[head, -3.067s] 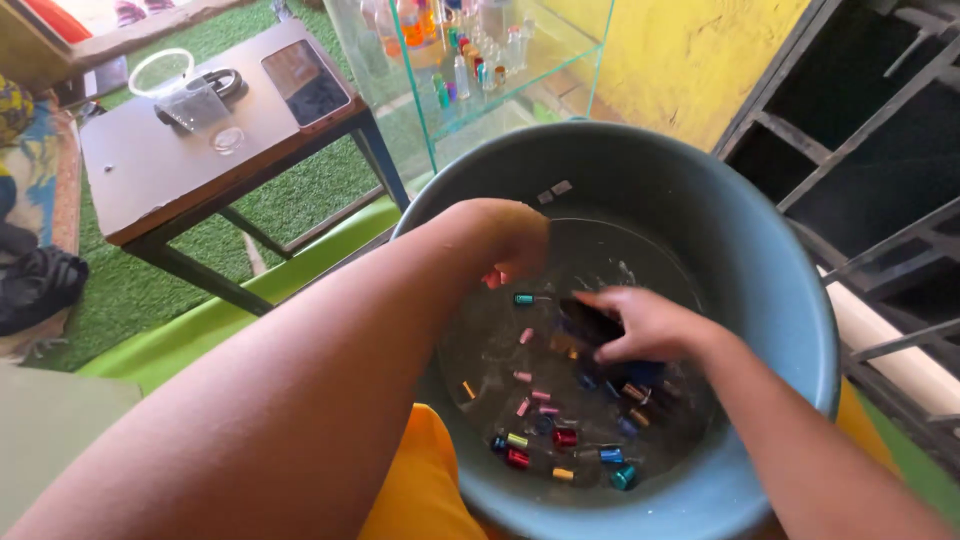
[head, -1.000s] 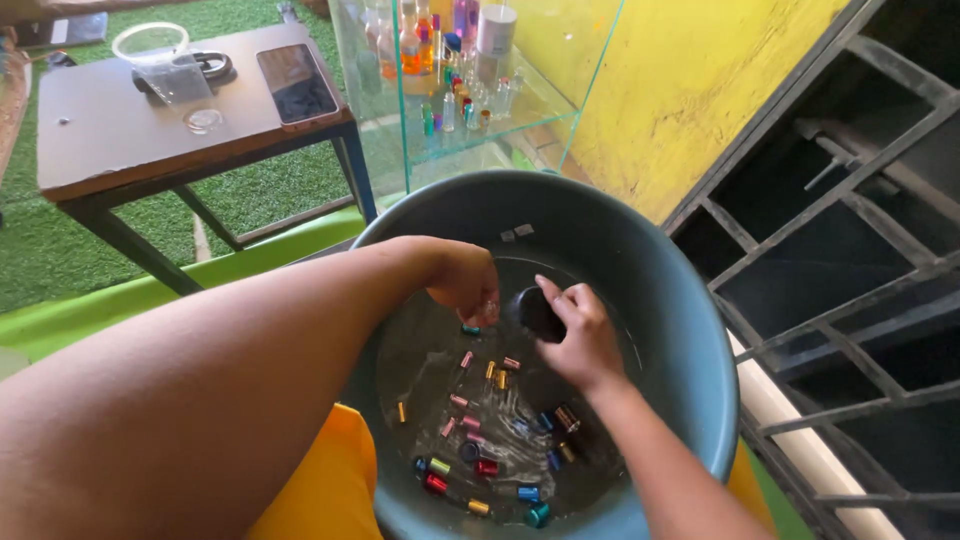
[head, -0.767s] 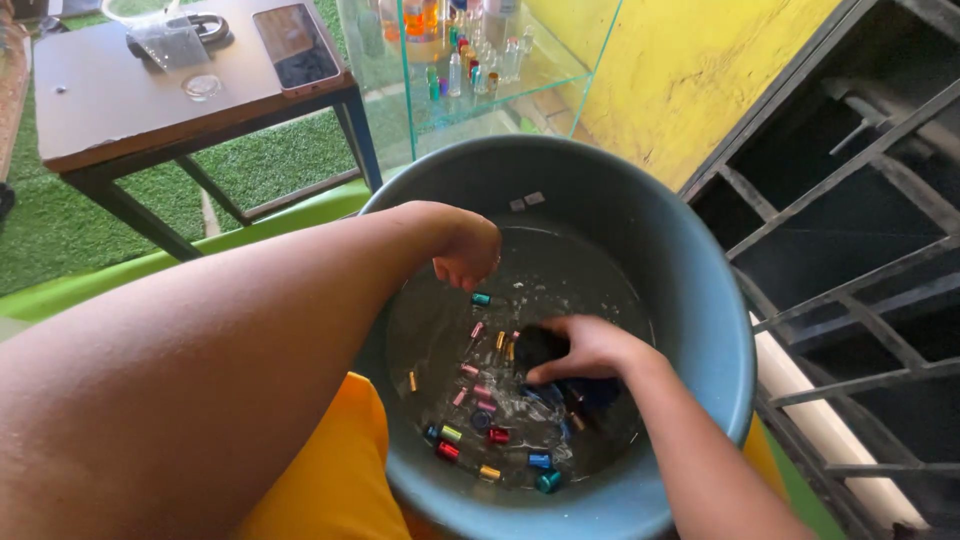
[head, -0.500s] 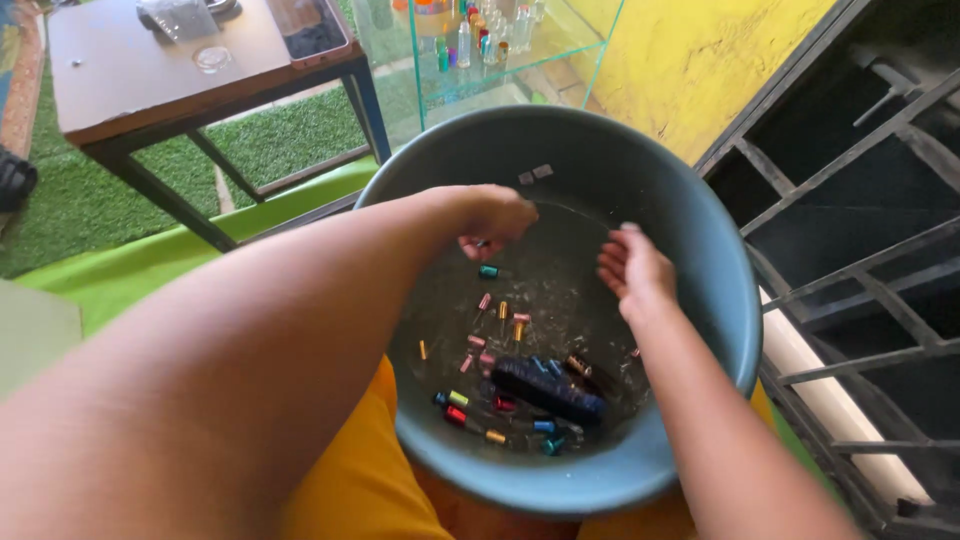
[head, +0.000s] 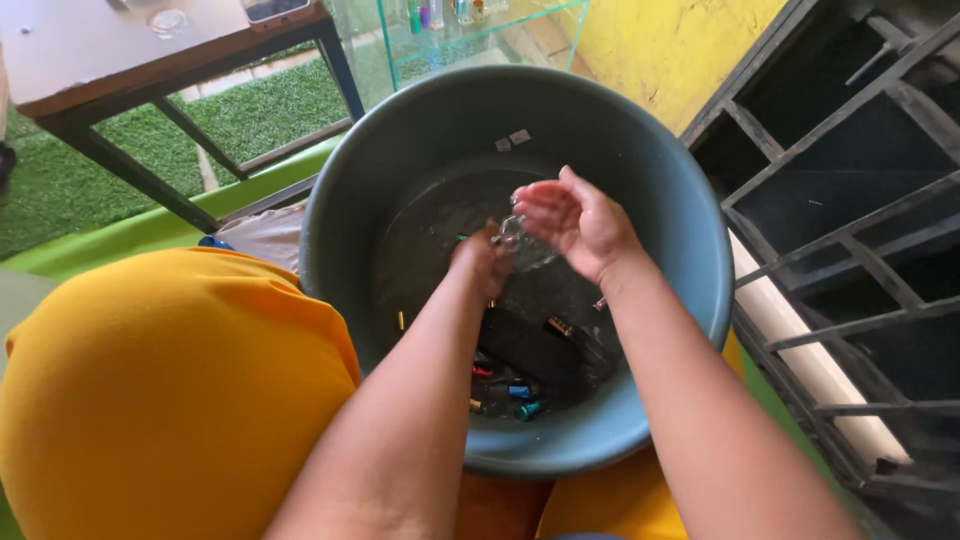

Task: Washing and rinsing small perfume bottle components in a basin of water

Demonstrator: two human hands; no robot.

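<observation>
Left hand (head: pixel 482 262) pinches a small clear vial (head: pixel 512 232); right hand (head: pixel 578 218) cupped open at its 3 o'clock; best kept low over the basin (head: pixel 690 230).

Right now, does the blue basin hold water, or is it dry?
It holds water. The blue basin has a shallow, shiny pool at the bottom, and small coloured caps and a dark cloth lie in it.

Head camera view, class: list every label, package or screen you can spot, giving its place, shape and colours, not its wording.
Two small pale rectangular stickers: side by side on the far inner wall of the round blue-grey plastic basin.
Phone with dark screen: flat on the brown wooden table, top left, mostly cut off.
</observation>
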